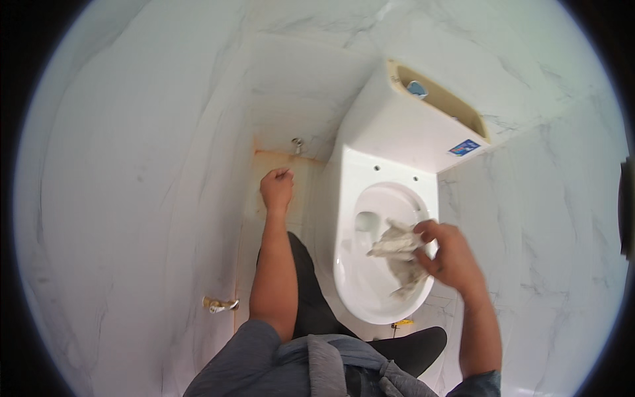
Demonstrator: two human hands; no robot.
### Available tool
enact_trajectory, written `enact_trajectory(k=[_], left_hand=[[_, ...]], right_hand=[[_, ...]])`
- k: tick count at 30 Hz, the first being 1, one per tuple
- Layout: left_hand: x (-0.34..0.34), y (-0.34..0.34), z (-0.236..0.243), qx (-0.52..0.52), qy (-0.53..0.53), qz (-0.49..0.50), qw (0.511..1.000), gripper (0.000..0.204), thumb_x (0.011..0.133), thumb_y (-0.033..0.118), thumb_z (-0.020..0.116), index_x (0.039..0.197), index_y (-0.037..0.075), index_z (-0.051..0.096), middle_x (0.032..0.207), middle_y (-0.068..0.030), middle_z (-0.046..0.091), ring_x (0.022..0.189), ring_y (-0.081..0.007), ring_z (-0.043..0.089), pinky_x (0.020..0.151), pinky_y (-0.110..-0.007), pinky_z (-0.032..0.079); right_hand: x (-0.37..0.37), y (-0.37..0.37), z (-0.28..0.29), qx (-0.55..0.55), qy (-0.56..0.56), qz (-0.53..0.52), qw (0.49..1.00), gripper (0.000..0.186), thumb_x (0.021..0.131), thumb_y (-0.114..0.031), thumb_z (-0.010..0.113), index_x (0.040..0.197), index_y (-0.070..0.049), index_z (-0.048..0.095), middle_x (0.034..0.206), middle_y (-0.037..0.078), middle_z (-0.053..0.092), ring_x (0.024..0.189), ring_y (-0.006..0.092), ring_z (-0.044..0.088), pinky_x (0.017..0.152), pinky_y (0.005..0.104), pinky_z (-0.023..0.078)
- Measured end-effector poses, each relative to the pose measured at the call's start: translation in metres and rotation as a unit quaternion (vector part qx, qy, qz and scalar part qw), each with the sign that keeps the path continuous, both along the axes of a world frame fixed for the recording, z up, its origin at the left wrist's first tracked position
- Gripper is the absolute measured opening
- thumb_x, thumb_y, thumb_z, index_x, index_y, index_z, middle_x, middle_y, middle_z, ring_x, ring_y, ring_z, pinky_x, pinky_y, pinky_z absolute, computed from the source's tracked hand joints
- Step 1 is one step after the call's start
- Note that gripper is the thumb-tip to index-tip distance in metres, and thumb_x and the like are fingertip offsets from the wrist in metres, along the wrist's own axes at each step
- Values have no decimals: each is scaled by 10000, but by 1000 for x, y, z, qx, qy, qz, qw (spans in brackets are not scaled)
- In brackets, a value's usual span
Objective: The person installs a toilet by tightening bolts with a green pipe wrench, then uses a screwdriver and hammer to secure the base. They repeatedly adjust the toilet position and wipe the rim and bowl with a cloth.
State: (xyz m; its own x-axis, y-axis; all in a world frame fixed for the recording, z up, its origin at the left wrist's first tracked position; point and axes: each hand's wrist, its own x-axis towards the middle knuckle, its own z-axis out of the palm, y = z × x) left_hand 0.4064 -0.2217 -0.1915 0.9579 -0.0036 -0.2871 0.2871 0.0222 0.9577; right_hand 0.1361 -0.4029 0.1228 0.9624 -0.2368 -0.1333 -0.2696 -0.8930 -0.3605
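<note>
Right hand (446, 257) pinches crumpled rag (397, 246) over toilet bowl (350, 278); loose grip could drop it in. Left hand (276, 192) fisted, contents unclear.

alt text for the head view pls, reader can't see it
A right hand holds a crumpled off-white cloth over the bowl of a white toilet with an open-topped tank. The left hand, curled into a fist, is left of the toilet.
</note>
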Motion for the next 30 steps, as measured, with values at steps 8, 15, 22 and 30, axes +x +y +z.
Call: enact_trajectory(k=[8, 15, 22, 30], left_hand=[[-14, -28, 7, 54, -3, -122, 991, 169, 893, 114, 740, 1020, 3, 742, 833, -52, 712, 675, -129, 667, 587, -263, 508], [-9, -22, -22, 155, -9, -162, 975, 180, 896, 123, 737, 1023, -3, 753, 865, -80, 733, 692, -153, 678, 650, -297, 545], [8, -32, -80, 76, 125, -100, 984, 155, 896, 99, 727, 1014, 3, 759, 863, -79, 715, 679, -153, 663, 566, -270, 537], [-2, -80, -192, 31, 191, -60, 979, 214, 910, 169, 703, 1010, -7, 771, 947, -135, 753, 757, -228, 715, 675, -329, 568]], right_hand=[[48, -131, 21, -128, -36, -51, 990, 234, 790, 5, 702, 1016, -51, 721, 999, 143, 689, 942, 359, 660, 830, 434, 525], [69, -195, -158, -161, -90, -16, 983, 247, 869, -67, 650, 1093, -136, 729, 1080, 112, 699, 1086, 323, 642, 1078, 524, 410], [-3, -160, -161, -133, -262, -78, 953, 440, 976, -172, 625, 1402, -72, 587, 1449, 221, 514, 1384, 429, 439, 1180, 572, 285], [-58, -122, -180, -171, -90, -230, 954, 869, 828, -302, 825, 1556, -100, 396, 1567, 309, 337, 1411, 501, 365, 1167, 595, 297]])
